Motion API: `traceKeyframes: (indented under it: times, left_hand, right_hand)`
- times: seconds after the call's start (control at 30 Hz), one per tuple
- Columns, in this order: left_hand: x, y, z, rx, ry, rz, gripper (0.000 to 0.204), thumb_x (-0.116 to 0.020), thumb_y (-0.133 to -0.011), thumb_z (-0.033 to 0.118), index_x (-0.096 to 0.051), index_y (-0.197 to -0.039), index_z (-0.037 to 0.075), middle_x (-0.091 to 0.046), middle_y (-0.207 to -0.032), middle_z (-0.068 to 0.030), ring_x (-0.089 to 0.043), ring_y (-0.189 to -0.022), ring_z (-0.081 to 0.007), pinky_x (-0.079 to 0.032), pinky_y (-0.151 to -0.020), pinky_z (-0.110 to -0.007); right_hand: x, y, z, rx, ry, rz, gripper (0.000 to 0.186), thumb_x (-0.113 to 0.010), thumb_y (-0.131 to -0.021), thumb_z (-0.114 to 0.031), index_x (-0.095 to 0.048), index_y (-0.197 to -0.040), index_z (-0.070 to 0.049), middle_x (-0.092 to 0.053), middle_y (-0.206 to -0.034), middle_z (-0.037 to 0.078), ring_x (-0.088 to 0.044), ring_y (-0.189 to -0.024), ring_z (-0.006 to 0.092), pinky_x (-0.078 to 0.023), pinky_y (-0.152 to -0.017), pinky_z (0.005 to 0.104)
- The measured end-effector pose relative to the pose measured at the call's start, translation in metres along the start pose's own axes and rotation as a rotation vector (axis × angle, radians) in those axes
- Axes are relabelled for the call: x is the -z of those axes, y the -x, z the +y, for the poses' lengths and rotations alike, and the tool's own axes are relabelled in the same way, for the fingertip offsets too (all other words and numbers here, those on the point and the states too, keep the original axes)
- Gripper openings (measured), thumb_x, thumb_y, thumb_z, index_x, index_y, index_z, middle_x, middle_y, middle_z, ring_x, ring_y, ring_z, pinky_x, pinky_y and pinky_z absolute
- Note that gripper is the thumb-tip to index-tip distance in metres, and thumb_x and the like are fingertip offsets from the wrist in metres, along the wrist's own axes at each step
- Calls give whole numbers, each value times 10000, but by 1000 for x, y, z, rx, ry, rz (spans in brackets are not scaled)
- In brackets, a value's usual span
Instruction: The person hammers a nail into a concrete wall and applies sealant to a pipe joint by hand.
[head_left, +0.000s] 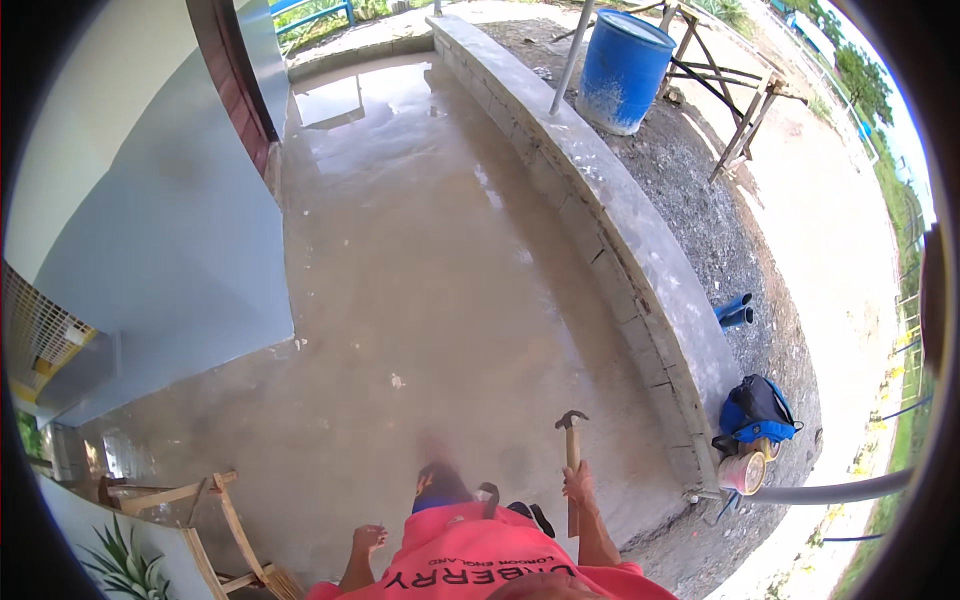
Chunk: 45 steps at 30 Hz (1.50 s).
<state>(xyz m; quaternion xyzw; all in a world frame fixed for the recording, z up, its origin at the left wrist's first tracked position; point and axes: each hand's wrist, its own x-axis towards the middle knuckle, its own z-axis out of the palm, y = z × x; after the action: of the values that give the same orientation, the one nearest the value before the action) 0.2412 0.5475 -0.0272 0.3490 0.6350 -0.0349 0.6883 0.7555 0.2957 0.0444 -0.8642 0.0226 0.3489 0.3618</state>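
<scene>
My right hand [578, 484] is wrapped round the wooden handle of a claw hammer [572, 445], held upright with its metal head above the fingers. My left hand [369, 539] hangs low beside my red shirt [490, 550] with its fingers curled closed. Something tiny may stick out at its fingertips, too small to name. One dark shoe shows on the wet concrete floor [430, 290] in front of me; the leg is blurred by motion.
A low block wall [640, 260] runs along the right. Beyond it stand a blue drum [625, 75], wooden trestles [745, 125], blue pipes [735, 312], a blue backpack [755, 408] and a pink bucket [741, 474]. A wooden frame [235, 530] leans at lower left, near the grey house wall [190, 240].
</scene>
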Motion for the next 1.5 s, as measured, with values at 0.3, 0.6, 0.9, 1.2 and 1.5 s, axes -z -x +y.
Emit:
traceKeyframes:
  times: [0.3,0.6,0.9,1.2,1.5]
  left_hand:
    - [39,-96,343,-541,-69,362,228,-571,-856,64,-556,-1059,-38,-650,-819,-134,-645,-670,-192,-595,-623,-350]
    - [43,-131,483,-602,217,279,249,-540,-862,28,-566,-1090,-67,-607,-927,-124,-649,-824,-214,-609,-681,-345]
    - [3,-147,485,-16,351,385,246,-638,-841,68,-643,-1070,-22,-656,-785,-121,-675,-636,-227,-564,-541,-303]
    - [57,-253,668,47,-110,124,216,-568,-897,185,-666,-907,-7,-648,-662,-114,-645,-549,-197,-528,-479,-330]
    - [165,-314,1057,-598,129,407,268,-486,-967,188,-611,-1109,-2,-689,-892,-117,-634,-689,-149,-535,-609,-284]
  right_hand:
    - [-52,7,56,-639,-194,-2,165,-580,-843,-101,-567,-963,12,-598,-683,111,-624,-565,248,-520,-481,433]
    - [-159,-76,-106,-712,261,-250,202,-585,-838,-159,-634,-943,6,-635,-689,126,-646,-575,248,-523,-507,404]
    - [-176,-324,-360,-426,459,-128,197,-620,-807,-178,-664,-857,8,-635,-636,111,-641,-518,219,-505,-469,359]
    - [-266,-452,-882,277,200,202,313,-601,-807,-188,-539,-1062,-17,-661,-855,203,-678,-711,325,-511,-572,463]
    - [-337,-506,-859,-86,778,-169,392,-667,-775,-161,-620,-1125,9,-701,-827,185,-700,-645,273,-560,-562,385]
